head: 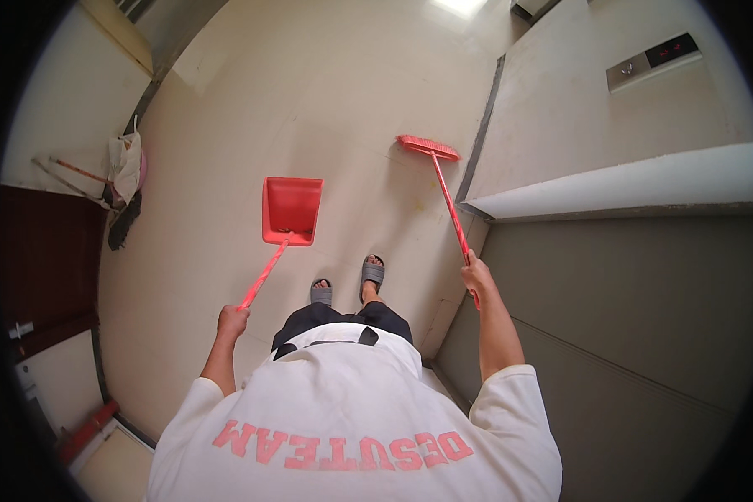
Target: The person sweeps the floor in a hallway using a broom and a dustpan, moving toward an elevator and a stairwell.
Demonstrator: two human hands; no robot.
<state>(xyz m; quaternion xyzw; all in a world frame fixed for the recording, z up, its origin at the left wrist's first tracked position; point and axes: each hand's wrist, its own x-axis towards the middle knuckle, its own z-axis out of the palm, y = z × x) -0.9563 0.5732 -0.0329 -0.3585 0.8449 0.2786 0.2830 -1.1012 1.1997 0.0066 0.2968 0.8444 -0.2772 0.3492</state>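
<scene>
My left hand [233, 322] grips the top of the long handle of a red plastic dustpan [293, 204]. The pan is in front of my feet and to the left, its mouth facing away from me. A little dark debris lies at the back of the pan, near the handle joint. On the other side, my right hand [477, 275] is closed around the red handle of a broom [428, 148], a short end of the stick showing below my fist. The broom's red bristle head is farther ahead, near the foot of the right wall.
Elevator doors [608, 301] stand at my right, with a floor indicator panel [652, 63] on the wall beyond. Along the left wall, a mop [124, 223] and a bag [125, 164] sit near a dark red door [50, 270]. Yellowish marks [420, 204] show on the tiled floor.
</scene>
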